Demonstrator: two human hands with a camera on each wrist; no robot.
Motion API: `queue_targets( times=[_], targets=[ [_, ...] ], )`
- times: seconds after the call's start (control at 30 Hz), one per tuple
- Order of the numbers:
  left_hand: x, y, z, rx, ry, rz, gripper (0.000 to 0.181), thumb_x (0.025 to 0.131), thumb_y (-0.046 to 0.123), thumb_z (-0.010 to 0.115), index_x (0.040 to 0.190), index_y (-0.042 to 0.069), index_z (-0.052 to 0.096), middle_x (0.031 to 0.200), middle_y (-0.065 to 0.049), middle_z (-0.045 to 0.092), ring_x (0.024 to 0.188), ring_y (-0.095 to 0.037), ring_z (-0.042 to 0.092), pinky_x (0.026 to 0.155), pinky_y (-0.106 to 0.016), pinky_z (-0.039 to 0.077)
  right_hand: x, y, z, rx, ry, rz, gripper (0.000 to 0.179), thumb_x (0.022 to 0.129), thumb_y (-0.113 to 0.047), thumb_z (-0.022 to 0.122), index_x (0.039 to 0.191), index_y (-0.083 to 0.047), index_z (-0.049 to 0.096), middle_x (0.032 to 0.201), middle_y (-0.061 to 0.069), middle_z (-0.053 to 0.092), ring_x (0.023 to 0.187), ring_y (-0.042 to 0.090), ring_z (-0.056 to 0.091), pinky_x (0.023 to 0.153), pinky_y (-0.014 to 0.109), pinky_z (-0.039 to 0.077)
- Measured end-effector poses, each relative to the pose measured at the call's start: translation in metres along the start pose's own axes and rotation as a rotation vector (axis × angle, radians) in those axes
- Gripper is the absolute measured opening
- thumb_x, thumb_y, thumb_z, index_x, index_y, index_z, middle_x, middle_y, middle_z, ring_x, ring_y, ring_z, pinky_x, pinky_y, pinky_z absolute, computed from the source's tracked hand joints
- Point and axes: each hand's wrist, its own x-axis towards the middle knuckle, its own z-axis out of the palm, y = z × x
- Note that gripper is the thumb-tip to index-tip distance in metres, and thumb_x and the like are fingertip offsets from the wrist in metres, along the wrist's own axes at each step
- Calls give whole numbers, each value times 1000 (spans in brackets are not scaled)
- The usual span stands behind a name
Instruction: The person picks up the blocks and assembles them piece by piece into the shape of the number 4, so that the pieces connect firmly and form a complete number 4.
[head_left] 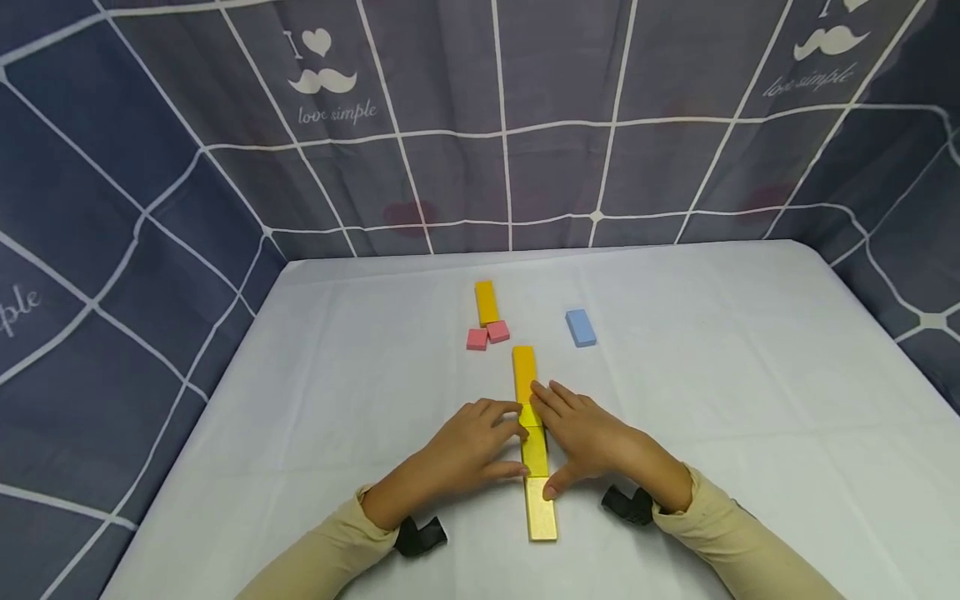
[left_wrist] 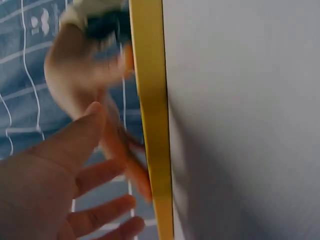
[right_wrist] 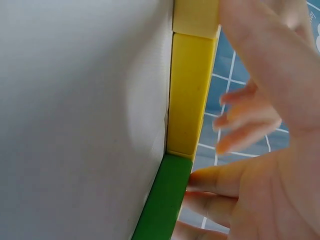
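A straight row of yellow blocks (head_left: pixel 535 454) lies end to end on the white table, pointing away from me. On its left side is my left hand (head_left: pixel 472 446), its fingers spread and lightly bent, fingertips right at the row's edge. My right hand (head_left: pixel 588 437) is at the other side with fingers extended, its thumb at the pale nearest block (head_left: pixel 542 512). In the right wrist view, the fingertips meet a green block face (right_wrist: pixel 162 200) beside a yellow block (right_wrist: pixel 189 95). The left wrist view shows the row's long yellow side (left_wrist: pixel 152 110) beyond the left thumb.
Past the row's far end lie two small pink blocks (head_left: pixel 477 339), another yellow block (head_left: pixel 486 302) and a blue block (head_left: pixel 581 327). A dark gridded curtain (head_left: pixel 555 183) hangs behind the white table (head_left: pixel 337 358) and along both sides.
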Motion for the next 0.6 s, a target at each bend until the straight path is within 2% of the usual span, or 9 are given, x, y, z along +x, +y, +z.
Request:
queue_targets(
  times=[0.2,0.43,0.6],
  targets=[
    [24,-34,-8,-48,58,-99,39,87,44,63,115,16,63,130,-6,56,121,-23,50,104,-42,41,2,-1,2,-1,-6,5,117,62,-60,78,147,1,25,159,15,13,146,37,13,113,55,24],
    [47,-72,-14,-42,187,-153,38,84,36,70,111,10,63,119,-9,60,108,-27,55,95,-41,45,2,-2,2,-11,-17,9,117,62,-59,77,148,1,24,159,15,13,146,37,13,113,54,24],
    [59,-89,-14,-22,174,-224,35,84,36,70,109,11,65,123,-11,58,111,-30,54,98,-43,45,2,-2,-1,-13,-5,17,118,62,-59,78,148,1,24,159,15,13,146,37,13,113,54,24]
  ],
)
